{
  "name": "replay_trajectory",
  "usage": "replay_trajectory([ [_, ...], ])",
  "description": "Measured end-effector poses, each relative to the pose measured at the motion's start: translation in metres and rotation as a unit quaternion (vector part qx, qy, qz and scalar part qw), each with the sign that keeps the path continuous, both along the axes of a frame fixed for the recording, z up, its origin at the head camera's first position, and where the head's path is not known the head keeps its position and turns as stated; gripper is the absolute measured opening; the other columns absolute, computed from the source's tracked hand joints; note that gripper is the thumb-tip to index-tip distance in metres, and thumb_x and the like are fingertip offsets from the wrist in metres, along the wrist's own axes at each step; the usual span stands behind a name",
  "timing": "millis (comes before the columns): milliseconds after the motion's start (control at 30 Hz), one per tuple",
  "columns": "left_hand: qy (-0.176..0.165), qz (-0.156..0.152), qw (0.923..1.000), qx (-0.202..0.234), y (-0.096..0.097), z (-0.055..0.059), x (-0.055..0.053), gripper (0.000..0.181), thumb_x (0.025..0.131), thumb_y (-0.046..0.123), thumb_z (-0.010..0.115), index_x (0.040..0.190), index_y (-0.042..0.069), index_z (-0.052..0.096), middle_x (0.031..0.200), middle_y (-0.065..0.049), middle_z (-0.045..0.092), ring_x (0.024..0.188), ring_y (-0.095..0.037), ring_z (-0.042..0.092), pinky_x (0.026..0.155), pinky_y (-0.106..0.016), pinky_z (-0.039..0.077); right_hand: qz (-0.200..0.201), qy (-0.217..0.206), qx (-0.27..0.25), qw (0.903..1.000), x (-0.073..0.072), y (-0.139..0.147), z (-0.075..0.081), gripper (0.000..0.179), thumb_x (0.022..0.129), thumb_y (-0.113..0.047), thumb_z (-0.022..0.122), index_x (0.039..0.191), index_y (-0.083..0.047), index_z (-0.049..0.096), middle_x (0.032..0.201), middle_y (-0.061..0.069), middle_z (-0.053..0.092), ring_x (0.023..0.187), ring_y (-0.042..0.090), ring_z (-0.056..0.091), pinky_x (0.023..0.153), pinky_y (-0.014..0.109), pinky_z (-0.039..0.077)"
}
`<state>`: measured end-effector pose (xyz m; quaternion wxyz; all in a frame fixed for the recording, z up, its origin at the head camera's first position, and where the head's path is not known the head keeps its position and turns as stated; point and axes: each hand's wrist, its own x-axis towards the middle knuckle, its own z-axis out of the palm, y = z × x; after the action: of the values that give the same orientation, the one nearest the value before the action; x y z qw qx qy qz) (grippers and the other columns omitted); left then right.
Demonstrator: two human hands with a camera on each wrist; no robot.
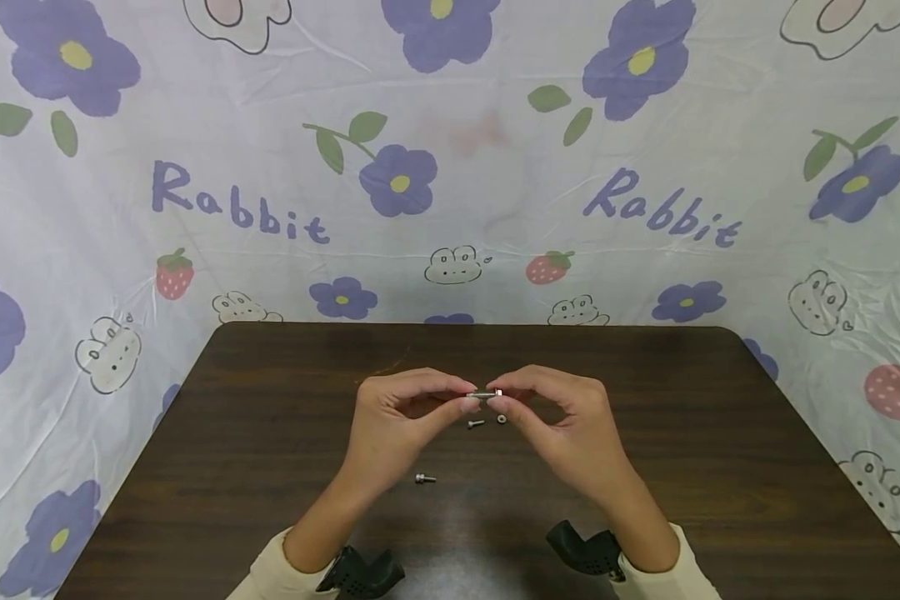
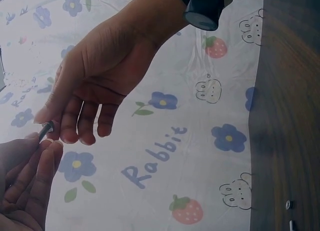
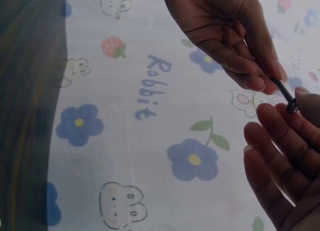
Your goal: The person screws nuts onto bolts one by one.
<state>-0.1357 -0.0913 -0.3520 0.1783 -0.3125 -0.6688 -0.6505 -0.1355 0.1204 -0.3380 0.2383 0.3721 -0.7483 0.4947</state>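
A slim metal bolt (image 1: pixel 483 394) is held roughly level between both hands above the table. My left hand (image 1: pixel 390 417) pinches its plain end between thumb and index finger. At the thicker end, my right hand (image 1: pixel 570 412) grips with thumb and fingertip. Whether that thicker part is the bolt's head or a nut, I cannot tell. In the right wrist view the bolt (image 3: pixel 285 93) spans the gap between the two hands, its thick end (image 3: pixel 291 107) at the right hand's fingers. The left wrist view shows the bolt (image 2: pixel 45 132) too, partly covered by fingertips.
On the dark wooden table (image 1: pixel 285 400), a small screw (image 1: pixel 476 424) and a round nut or washer (image 1: pixel 502 419) lie just below the hands. A thicker bolt (image 1: pixel 425 478) lies nearer, to the left. A patterned cloth (image 1: pixel 495 192) hangs behind the table.
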Motion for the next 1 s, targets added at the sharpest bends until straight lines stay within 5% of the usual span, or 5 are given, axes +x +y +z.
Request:
replay_trajectory([
  [333, -0.001, -0.022, 0.9997, 0.008, 0.0035, -0.0005, 0.0016, 0.012, 0.085, -0.001, 0.080, 0.097, 0.002, 0.079, 0.089, -0.007, 0.076, 0.075, -0.020, 0.073, 0.067, -0.038, 0.063, -0.008, -0.034, 0.010, 0.9993, 0.0014, -0.0022, -0.0014, 0.029, 0.098, 0.001, 0.063, 0.076, -0.017, 0.069, 0.070, -0.008, 0.067, 0.062, 0.010, 0.060, 0.057, 0.024, 0.051],
  [600, -0.004, -0.018, 0.9998, 0.006, 0.0036, 0.0005, 0.0019, 0.015, 0.084, -0.001, 0.081, 0.098, 0.002, 0.079, 0.090, -0.006, 0.077, 0.077, -0.020, 0.073, 0.069, -0.038, 0.063, -0.004, -0.053, 0.018, 0.9984, 0.0013, -0.0022, -0.0027, 0.050, 0.108, -0.007, 0.046, 0.064, -0.018, 0.066, 0.059, -0.011, 0.061, 0.046, 0.004, 0.038, 0.041, 0.022, 0.033],
  [700, -0.002, -0.011, 0.9999, 0.009, 0.0028, 0.0012, 0.0018, 0.014, 0.084, -0.001, 0.081, 0.097, 0.003, 0.079, 0.090, -0.006, 0.076, 0.076, -0.020, 0.073, 0.068, -0.038, 0.063, -0.010, -0.054, 0.010, 0.9985, 0.0013, -0.0017, -0.0029, 0.040, 0.109, -0.013, 0.048, 0.077, -0.015, 0.071, 0.067, -0.008, 0.067, 0.055, 0.006, 0.054, 0.050, 0.022, 0.046],
  [800, 0.004, -0.002, 0.9999, 0.013, 0.0015, 0.0018, 0.0012, 0.013, 0.084, -0.001, 0.081, 0.096, 0.001, 0.079, 0.089, -0.006, 0.076, 0.075, -0.020, 0.073, 0.068, -0.038, 0.063, -0.018, -0.044, 0.004, 0.9988, 0.0019, -0.0009, -0.0016, 0.009, 0.101, -0.012, 0.065, 0.103, -0.013, 0.074, 0.082, -0.004, 0.073, 0.071, 0.009, 0.068, 0.064, 0.026, 0.057],
  [1000, 0.013, 0.010, 0.9998, 0.011, -0.0012, 0.0016, -0.0005, 0.014, 0.084, -0.002, 0.081, 0.097, 0.002, 0.079, 0.089, -0.005, 0.077, 0.077, -0.019, 0.072, 0.068, -0.038, 0.063, 0.000, 0.015, -0.006, 0.9999, 0.0017, -0.0007, 0.0022, 0.051, 0.076, 0.005, 0.086, 0.123, -0.007, 0.070, 0.093, 0.002, 0.074, 0.080, 0.014, 0.071, 0.072, 0.029, 0.061],
])
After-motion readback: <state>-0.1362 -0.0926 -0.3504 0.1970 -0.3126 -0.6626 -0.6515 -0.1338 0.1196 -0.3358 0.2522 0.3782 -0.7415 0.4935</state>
